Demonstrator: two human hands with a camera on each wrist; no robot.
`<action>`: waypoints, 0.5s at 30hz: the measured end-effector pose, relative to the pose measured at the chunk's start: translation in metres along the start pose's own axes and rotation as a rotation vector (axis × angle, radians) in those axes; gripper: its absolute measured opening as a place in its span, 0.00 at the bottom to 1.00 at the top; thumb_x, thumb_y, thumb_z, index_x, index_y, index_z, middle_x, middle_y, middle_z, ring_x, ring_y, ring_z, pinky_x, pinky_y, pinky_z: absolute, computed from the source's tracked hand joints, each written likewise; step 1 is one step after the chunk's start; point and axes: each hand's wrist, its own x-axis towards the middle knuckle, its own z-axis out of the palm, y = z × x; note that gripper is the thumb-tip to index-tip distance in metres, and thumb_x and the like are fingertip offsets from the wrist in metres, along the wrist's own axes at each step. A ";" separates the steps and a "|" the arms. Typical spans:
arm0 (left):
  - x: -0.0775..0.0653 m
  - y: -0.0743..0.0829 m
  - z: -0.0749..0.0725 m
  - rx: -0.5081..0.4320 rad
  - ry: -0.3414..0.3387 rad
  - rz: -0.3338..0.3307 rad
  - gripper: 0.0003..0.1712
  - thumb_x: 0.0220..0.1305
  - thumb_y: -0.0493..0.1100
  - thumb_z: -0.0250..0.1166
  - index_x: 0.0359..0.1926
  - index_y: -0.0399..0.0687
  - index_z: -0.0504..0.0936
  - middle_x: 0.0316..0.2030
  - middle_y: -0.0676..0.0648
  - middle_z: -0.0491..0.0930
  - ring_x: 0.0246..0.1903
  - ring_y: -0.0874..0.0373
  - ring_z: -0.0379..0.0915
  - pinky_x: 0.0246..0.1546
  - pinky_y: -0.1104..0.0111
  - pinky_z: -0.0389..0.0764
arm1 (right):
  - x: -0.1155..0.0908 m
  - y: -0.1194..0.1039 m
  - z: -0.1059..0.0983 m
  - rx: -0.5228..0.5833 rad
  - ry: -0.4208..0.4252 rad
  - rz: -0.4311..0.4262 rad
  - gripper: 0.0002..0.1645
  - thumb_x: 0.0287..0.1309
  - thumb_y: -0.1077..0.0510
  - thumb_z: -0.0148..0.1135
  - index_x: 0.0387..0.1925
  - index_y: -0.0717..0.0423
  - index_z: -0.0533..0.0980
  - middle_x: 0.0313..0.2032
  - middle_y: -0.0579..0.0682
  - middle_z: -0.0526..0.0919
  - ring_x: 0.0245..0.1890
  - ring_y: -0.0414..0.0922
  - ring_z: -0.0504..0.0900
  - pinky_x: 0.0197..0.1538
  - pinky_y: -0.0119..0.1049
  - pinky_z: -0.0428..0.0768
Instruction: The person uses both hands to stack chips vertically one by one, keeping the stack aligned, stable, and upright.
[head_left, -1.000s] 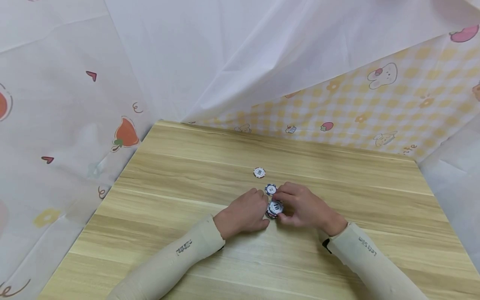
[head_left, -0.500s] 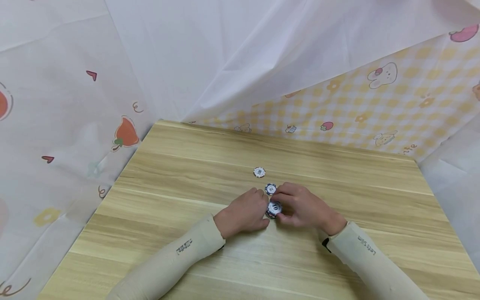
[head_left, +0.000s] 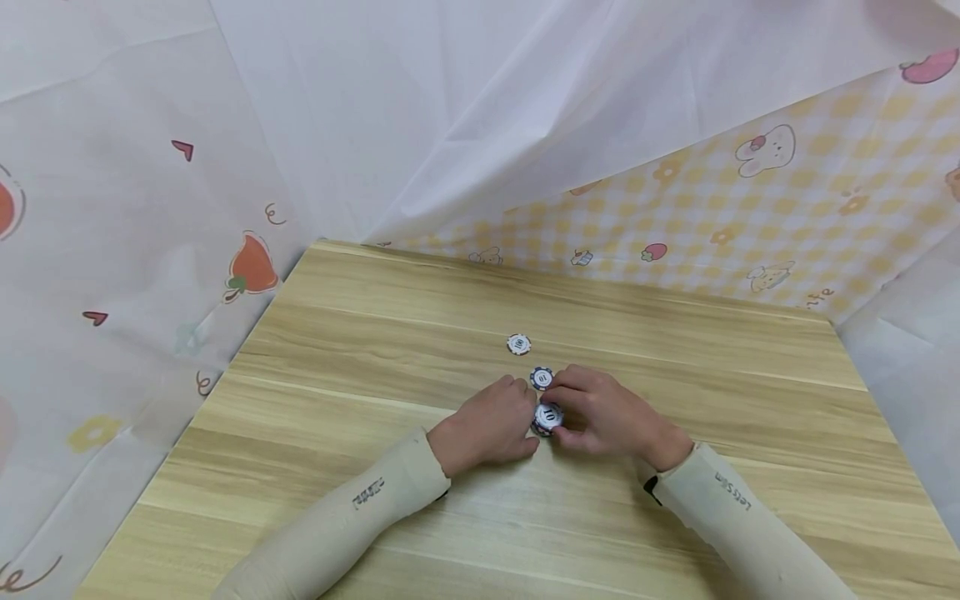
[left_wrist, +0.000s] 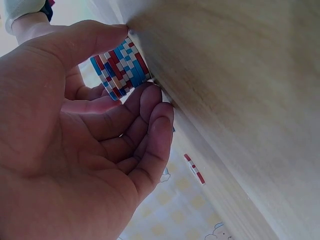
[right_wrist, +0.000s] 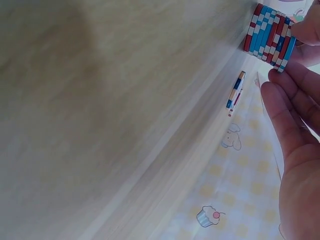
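A stack of poker chips (head_left: 545, 429) in blue, red and white stands on the wooden table, topped by a chip marked 10 (head_left: 550, 415). From the left, my left hand (head_left: 495, 422) holds the lower stack (left_wrist: 122, 67) between thumb and curled fingers. My right hand (head_left: 606, 414) pinches the top chip by its rim; in the right wrist view its thumb and fingertips meet the upper end of the stack (right_wrist: 270, 37). Just beyond the stack lies a blue-edged chip marked 10 (head_left: 542, 378). Farther back is a red-edged chip marked 100 (head_left: 518, 344).
The wooden table (head_left: 390, 325) reaches back to a yellow checked cloth (head_left: 697, 217) with cartoon prints. White sheets (head_left: 150, 208) hang at the left and the back. Both forearms wear pale sleeves (head_left: 360, 508).
The top chip has shifted slightly left, from sitting off-centre to lying nearly in line with the stack, with the right fingertips following it. The left hand and the loose chips stay put.
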 end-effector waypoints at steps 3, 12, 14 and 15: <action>0.001 0.000 0.000 0.019 0.003 0.008 0.30 0.74 0.60 0.70 0.54 0.35 0.86 0.45 0.44 0.86 0.44 0.55 0.77 0.53 0.64 0.77 | -0.001 -0.002 -0.001 -0.006 -0.009 0.022 0.25 0.52 0.57 0.81 0.51 0.63 0.87 0.48 0.50 0.86 0.45 0.43 0.83 0.48 0.42 0.86; 0.000 -0.002 0.001 -0.010 0.011 0.018 0.26 0.73 0.58 0.71 0.50 0.37 0.87 0.43 0.45 0.85 0.42 0.54 0.77 0.51 0.63 0.78 | -0.007 -0.004 -0.001 0.000 -0.095 0.166 0.26 0.53 0.53 0.82 0.51 0.61 0.86 0.45 0.47 0.85 0.43 0.41 0.82 0.48 0.42 0.85; 0.000 -0.004 0.001 -0.039 0.011 0.022 0.24 0.72 0.57 0.72 0.48 0.38 0.87 0.42 0.45 0.85 0.41 0.54 0.77 0.50 0.63 0.79 | -0.008 -0.004 0.000 0.000 -0.118 0.190 0.25 0.53 0.53 0.82 0.50 0.61 0.86 0.43 0.46 0.84 0.41 0.40 0.80 0.46 0.40 0.84; 0.000 -0.006 0.002 -0.049 0.013 0.025 0.22 0.71 0.55 0.73 0.46 0.40 0.87 0.41 0.46 0.84 0.41 0.54 0.77 0.50 0.63 0.79 | -0.008 -0.004 0.000 -0.001 -0.126 0.199 0.24 0.53 0.53 0.82 0.49 0.61 0.86 0.43 0.45 0.84 0.40 0.39 0.79 0.44 0.39 0.83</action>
